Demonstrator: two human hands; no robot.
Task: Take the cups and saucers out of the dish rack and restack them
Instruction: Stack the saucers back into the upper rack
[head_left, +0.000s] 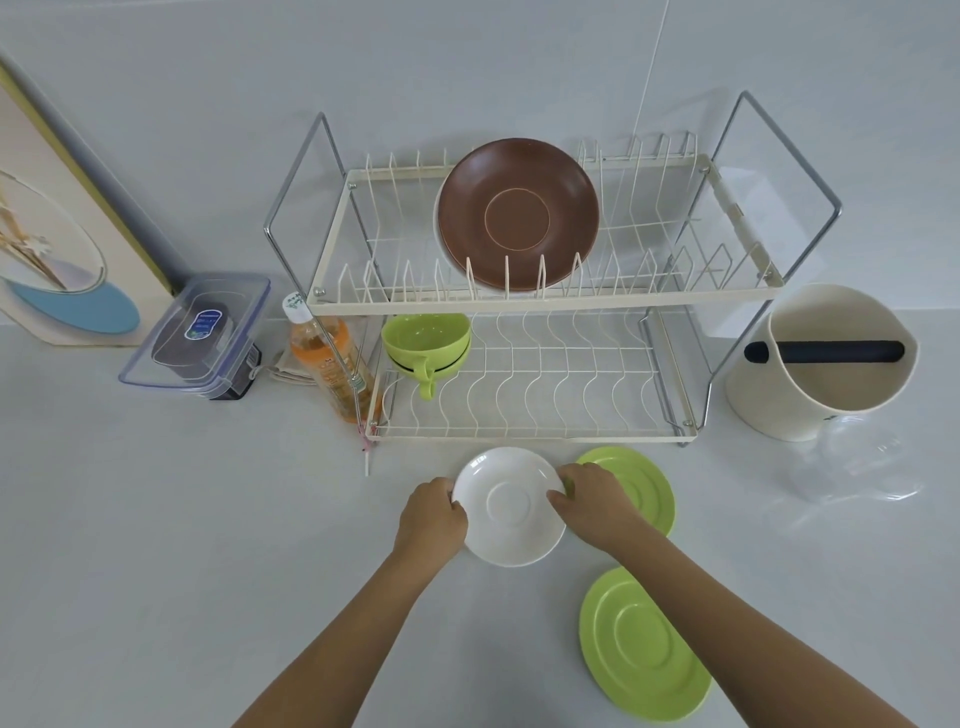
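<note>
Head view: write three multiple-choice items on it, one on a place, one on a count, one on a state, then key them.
1. Where do the nested green cups sit?
A. top tier
B. lower tier of the wire dish rack
C. counter

2. How many green saucers lie on the counter?
A. one
B. two
C. three

3. The round white saucer is
A. held by both hands
B. slotted in the rack
C. stacked under cups

Answers: B, under the brown plate; B, one beside the right hand, another nearer; A, left hand also grips its rim.
</note>
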